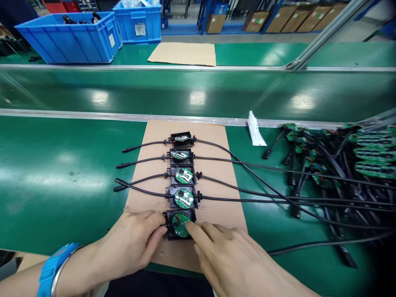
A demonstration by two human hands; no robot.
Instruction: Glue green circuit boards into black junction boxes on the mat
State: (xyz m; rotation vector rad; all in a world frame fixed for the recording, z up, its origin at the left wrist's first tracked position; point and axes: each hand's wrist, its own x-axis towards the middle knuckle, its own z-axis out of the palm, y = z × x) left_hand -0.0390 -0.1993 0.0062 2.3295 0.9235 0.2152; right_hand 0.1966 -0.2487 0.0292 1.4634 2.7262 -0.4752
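The nearest black plastic case point(181, 237) lies on the cardboard with a round green circuit board point(182, 226) inside it. My left hand point(136, 235) pinches with thumb and index finger at the case's left end, where a thin black cable point(170, 225) enters; most of that cable is hidden by the hand. On the right side, the closed fingers of my right hand point(229, 251) reach in, the index fingertip on the board's right edge and the thumb lower down. Beyond my hands, several similar cases point(182, 196) with boards and cables stand in a column.
A cardboard sheet point(161, 128) lies under the cases on the green bench point(62, 185). At right is a heap of cabled boards point(321, 165), with a white tube point(254, 131) near it. Long black cables point(260, 192) run rightward. Blue bins point(71, 39) stand at the back left.
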